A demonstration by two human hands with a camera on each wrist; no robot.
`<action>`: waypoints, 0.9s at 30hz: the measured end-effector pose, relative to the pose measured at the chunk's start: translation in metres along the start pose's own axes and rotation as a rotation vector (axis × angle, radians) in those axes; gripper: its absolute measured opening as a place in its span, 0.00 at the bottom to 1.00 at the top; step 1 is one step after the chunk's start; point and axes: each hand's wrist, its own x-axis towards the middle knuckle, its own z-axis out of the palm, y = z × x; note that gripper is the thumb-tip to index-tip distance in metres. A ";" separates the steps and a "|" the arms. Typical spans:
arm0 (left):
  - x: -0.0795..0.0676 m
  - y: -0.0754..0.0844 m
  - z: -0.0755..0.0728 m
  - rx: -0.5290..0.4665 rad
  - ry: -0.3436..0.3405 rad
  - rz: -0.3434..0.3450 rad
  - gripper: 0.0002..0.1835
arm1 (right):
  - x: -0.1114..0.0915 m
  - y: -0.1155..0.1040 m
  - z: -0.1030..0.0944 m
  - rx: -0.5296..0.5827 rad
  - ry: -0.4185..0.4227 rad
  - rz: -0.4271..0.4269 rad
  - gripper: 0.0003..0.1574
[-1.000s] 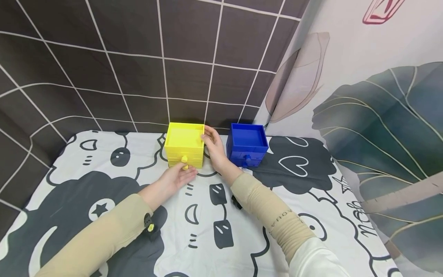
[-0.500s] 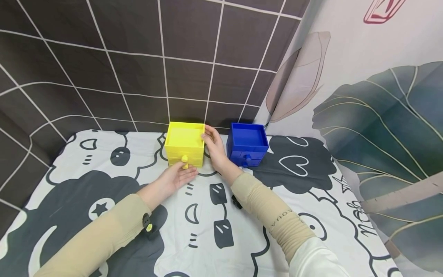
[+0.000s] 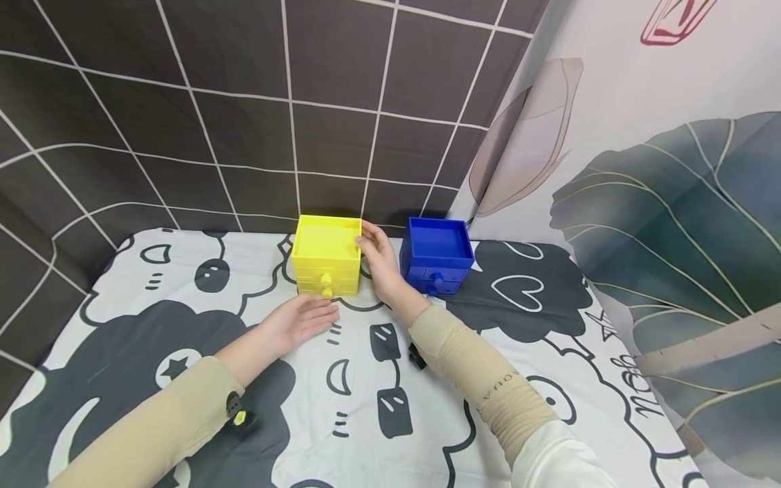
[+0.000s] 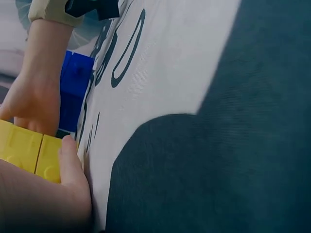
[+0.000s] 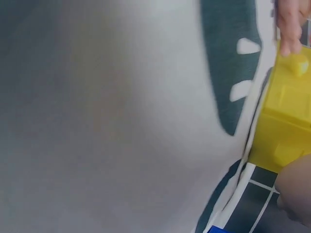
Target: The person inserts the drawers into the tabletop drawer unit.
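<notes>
A small yellow drawer box (image 3: pixel 327 238) with an open-topped tray stands at the back of the printed cloth, its two round knobs facing me. My right hand (image 3: pixel 381 264) holds its right side, thumb at the top rim and fingers along the outer wall. Just below the lower knob (image 3: pixel 327 293), my left hand (image 3: pixel 299 322) lies palm up with fingers extended, holding nothing. The right wrist view shows left fingertips (image 5: pixel 290 41) close to a yellow knob (image 5: pixel 298 65). Both drawer fronts look flush with the box.
A matching blue drawer box (image 3: pixel 437 244) stands right of the yellow one, close to my right wrist. Behind them hangs a dark grid-patterned cloth (image 3: pixel 335 142); a leaf-printed cloth (image 3: pixel 671 217) hangs at right. Black-and-white printed cloth (image 3: pixel 342 454) covers the surface.
My left hand has moved down and left, its thumb coming away from the yellow box's knobs. The right hand and both boxes stay where they were.
</notes>
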 end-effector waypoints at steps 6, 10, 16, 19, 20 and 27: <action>-0.019 -0.004 -0.014 0.070 0.002 0.029 0.32 | -0.008 -0.009 -0.002 -0.001 -0.018 0.046 0.34; -0.031 -0.004 -0.020 0.164 0.040 0.087 0.32 | -0.016 -0.013 -0.011 -0.058 -0.063 0.038 0.35; -0.045 -0.005 -0.024 0.301 0.121 0.172 0.32 | -0.034 -0.020 -0.026 -0.139 -0.151 0.000 0.37; -0.051 -0.006 -0.027 0.338 0.141 0.215 0.33 | -0.045 -0.026 -0.033 -0.176 -0.193 -0.042 0.36; -0.053 -0.006 -0.027 0.352 0.147 0.233 0.33 | -0.050 -0.029 -0.036 -0.190 -0.206 -0.060 0.36; -0.066 -0.001 -0.033 0.502 0.203 0.398 0.35 | -0.088 -0.049 -0.065 -0.257 -0.283 -0.172 0.36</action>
